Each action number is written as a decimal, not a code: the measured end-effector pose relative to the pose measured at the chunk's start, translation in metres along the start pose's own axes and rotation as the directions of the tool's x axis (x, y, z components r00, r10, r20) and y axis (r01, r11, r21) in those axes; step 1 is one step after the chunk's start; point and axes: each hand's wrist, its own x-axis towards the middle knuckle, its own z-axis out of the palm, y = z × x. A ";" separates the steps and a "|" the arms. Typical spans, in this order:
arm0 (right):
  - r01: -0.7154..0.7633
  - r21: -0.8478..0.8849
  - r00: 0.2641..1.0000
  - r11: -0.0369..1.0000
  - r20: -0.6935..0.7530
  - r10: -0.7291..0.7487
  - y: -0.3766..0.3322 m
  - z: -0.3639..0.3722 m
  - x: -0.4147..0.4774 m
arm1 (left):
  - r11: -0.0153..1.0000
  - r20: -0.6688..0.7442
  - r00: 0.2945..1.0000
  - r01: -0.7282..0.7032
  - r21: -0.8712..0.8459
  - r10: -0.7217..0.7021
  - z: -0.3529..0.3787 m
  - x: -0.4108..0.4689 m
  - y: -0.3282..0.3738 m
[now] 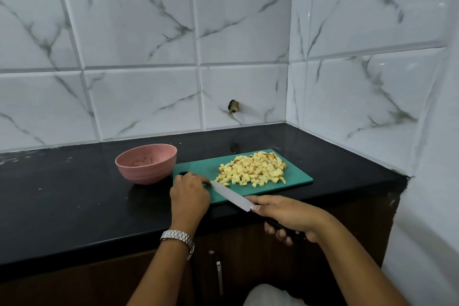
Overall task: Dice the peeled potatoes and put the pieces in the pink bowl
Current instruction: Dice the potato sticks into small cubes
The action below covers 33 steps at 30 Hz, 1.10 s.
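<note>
Potato dice [252, 169] are heaped on the board's [298, 177] right half; the pink bowl [144, 174] is set off its left end, beside the left hand [190, 194], whose grasp cannot be told; the knife [231, 196] is gripped by the right hand [290, 216].

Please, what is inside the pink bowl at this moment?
Only a few small pale bits show on the inner wall of the pink bowl. Its near wall hides the bottom. The potato pieces lie on the green board.
</note>
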 end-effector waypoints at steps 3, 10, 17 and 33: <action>-0.075 -0.006 0.996 0.997 0.038 0.075 0.001 -0.013 -0.007 | 1.000 0.048 0.998 -0.028 -0.002 0.028 -0.001 0.000 0.000; -0.069 -0.141 0.997 0.988 -0.033 0.065 -0.011 -0.047 -0.036 | 0.999 0.074 0.997 -0.033 -0.016 0.035 -0.001 0.001 0.000; 0.100 -0.231 0.897 0.968 -0.401 -0.188 -0.002 -0.066 -0.025 | 0.999 0.072 0.997 0.010 -0.045 -0.007 -0.002 0.005 0.000; -0.314 -0.597 0.704 0.738 -0.668 -0.241 0.041 -0.110 0.067 | 0.997 0.076 0.995 0.067 0.034 -0.069 0.002 0.010 -0.002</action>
